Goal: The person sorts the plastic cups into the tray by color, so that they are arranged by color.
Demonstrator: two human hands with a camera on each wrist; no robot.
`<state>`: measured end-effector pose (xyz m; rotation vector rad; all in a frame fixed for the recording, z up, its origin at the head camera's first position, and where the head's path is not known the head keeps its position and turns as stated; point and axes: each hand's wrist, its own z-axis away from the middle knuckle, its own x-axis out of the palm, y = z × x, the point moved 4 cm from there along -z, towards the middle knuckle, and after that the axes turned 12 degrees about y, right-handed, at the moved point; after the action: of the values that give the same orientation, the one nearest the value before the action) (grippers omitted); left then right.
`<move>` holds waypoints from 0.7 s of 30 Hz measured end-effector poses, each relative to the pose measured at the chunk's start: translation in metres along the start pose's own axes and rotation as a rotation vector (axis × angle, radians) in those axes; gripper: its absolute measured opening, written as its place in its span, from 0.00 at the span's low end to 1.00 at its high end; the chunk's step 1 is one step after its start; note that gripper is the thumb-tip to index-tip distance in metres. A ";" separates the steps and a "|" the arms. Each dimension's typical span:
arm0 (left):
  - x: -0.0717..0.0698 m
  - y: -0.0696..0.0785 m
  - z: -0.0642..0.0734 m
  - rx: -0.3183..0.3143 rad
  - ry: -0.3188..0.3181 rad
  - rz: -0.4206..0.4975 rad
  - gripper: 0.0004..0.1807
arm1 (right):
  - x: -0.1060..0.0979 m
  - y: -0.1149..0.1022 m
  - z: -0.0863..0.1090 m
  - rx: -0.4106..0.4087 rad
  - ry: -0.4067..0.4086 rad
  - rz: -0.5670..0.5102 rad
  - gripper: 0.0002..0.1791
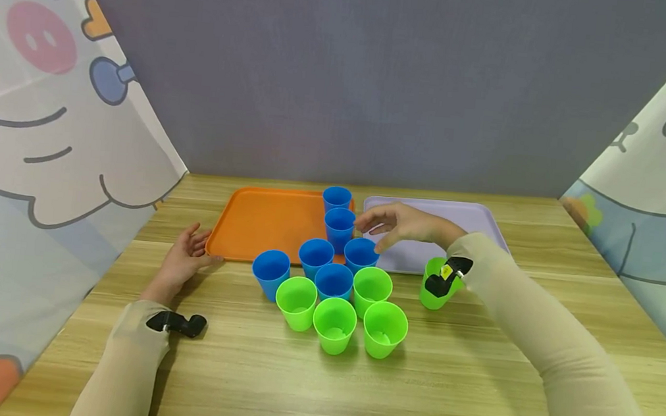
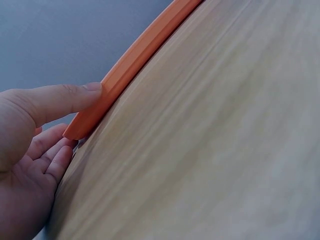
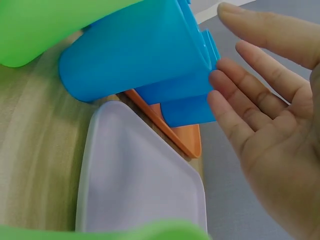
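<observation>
My left hand (image 1: 184, 261) is at the front left corner of an orange tray (image 1: 266, 222). In the left wrist view its straight thumb touches the rim (image 2: 132, 62), with the fingers loose round the corner. Over the right side of the blue cups hovers my right hand (image 1: 405, 224), fingers apart and holding nothing. Just below its thumb is a blue cup (image 1: 360, 256); another blue cup (image 1: 339, 230) stands near its fingertips. Further blue cups (image 1: 270, 272) and green cups (image 1: 334, 327) stand upright, mouths up, in a close group.
A pale purple tray (image 1: 412, 258) lies at the back right, partly under my right arm. A lone green cup (image 1: 432, 299) stands in front of it, partly hidden by the wrist camera. A grey panel (image 1: 344, 77) closes off the back of the wooden table (image 1: 293, 396).
</observation>
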<state>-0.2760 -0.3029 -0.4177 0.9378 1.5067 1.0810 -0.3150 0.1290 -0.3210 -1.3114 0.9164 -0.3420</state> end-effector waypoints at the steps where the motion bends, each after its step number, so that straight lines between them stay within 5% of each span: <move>1: 0.000 0.000 0.000 0.000 0.002 0.000 0.55 | 0.000 0.000 0.000 0.005 -0.009 0.004 0.33; 21: 0.000 0.000 0.001 0.005 0.000 -0.005 0.56 | 0.014 0.000 -0.001 0.029 -0.142 0.155 0.38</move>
<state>-0.2751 -0.3030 -0.4182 0.9370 1.5114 1.0738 -0.3074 0.1184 -0.3259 -1.2138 0.8835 -0.1394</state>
